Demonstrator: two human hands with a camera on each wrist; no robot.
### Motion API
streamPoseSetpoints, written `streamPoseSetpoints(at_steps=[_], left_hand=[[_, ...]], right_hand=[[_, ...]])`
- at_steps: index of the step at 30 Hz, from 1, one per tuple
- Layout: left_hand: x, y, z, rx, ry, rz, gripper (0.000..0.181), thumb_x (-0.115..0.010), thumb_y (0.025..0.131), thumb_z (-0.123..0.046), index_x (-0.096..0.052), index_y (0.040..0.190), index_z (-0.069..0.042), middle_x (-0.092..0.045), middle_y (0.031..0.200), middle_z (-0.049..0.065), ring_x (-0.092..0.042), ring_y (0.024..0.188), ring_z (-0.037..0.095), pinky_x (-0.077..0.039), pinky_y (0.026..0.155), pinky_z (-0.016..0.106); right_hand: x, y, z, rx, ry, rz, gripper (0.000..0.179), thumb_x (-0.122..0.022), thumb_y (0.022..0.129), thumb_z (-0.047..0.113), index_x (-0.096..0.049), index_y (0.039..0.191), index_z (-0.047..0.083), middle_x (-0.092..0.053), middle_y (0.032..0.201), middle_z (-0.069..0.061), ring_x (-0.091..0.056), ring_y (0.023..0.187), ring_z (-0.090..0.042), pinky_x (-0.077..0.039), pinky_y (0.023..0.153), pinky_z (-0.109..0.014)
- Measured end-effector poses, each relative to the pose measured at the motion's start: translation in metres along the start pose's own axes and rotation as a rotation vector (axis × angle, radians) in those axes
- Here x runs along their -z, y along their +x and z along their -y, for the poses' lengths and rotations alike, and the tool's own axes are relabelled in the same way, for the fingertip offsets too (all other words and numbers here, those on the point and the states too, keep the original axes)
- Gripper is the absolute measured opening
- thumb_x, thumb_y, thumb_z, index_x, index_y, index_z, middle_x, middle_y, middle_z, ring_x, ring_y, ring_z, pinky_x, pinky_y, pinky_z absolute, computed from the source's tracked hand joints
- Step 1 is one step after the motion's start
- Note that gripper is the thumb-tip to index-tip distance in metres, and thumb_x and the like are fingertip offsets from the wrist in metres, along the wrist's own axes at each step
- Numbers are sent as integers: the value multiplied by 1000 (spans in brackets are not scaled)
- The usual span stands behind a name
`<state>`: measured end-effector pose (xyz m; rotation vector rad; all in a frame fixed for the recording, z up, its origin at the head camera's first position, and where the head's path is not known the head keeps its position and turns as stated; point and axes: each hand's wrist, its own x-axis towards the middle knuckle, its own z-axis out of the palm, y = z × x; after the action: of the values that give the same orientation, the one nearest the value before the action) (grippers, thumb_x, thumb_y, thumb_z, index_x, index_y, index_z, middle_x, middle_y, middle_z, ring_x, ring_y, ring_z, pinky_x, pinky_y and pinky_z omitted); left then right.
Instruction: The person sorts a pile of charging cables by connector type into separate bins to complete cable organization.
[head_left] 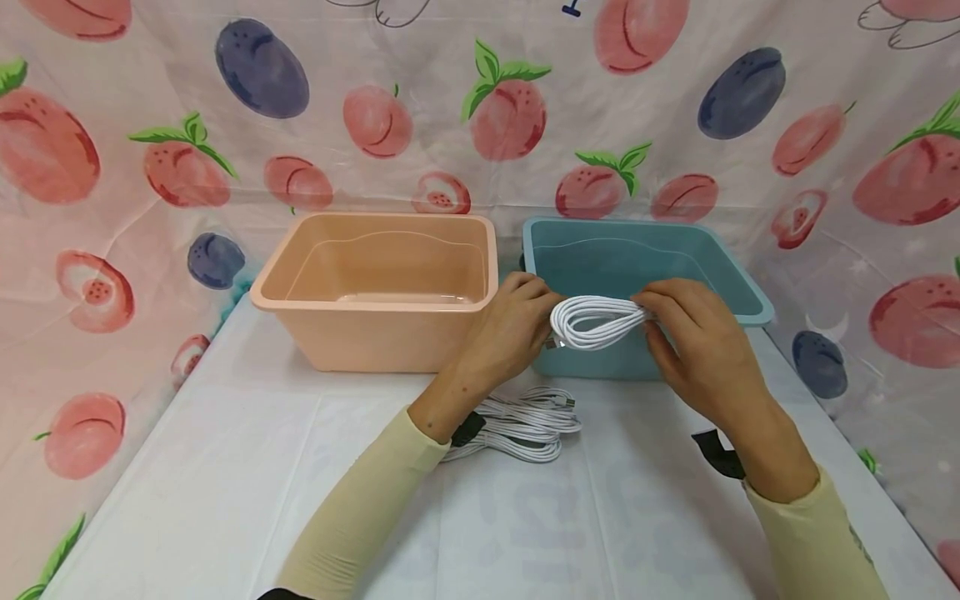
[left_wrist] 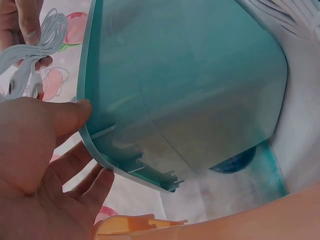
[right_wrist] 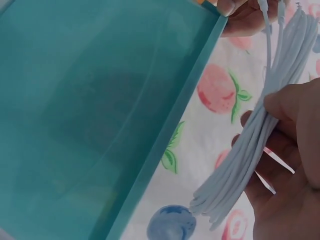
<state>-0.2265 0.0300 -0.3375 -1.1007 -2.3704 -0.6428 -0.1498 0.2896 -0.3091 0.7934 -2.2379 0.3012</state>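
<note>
A coiled white cable [head_left: 597, 323] with its plug ends hanging at one side is pinched between the thumb and fingers of my right hand [head_left: 697, 350], above the near edge of the teal bin [head_left: 600, 364]. My left hand [head_left: 504, 329] is at that bin's near left corner. In the left wrist view, the thumb [left_wrist: 75, 112] and fingers of this hand lie on either side of the teal rim [left_wrist: 86, 60], gripping it. More coiled white cable [head_left: 532, 425] lies on the table, partly hidden behind my left wrist.
To the left of the teal bin stands a peach-coloured bin [head_left: 375, 342], its inside bare where visible. A white cloth covers the table [head_left: 225, 467]. Behind and beside it hangs a fruit-printed curtain [head_left: 427, 50].
</note>
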Motion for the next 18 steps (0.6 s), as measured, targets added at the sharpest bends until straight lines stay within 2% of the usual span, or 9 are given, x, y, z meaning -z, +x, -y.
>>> streamPoseSetpoints(at_steps=[7,12,18], left_hand=[[-1,1,-1,16,15,6,18,-72,103,-22,-78,119,-15,-71,115,0,-54,126,23,-43,113,33],[-2,1,-1,16,12,4,20,-69,105,-25,-79,121,-17,-72,115,-1,-55,125,22,-44,112,32],[-1,2,-1,8,18,10,18,-67,106,-21,-80,118,-18,-72,112,-2,-55,124,22,-44,111,32]], right_hand=[[-5,1,-10,-35,5,-41,36,-74,90,-10,-68,126,-5,-66,125,-21,-60,118,-40,-45,109,-42],[-10,0,-18,-73,16,-78,34,-72,92,-9,-68,125,-5,-66,123,-21,-59,117,-41,-45,108,-43],[-15,-1,-26,-138,9,-110,32,-71,94,-7,-68,125,-6,-66,123,-22,-58,117,-42,-46,108,-47]])
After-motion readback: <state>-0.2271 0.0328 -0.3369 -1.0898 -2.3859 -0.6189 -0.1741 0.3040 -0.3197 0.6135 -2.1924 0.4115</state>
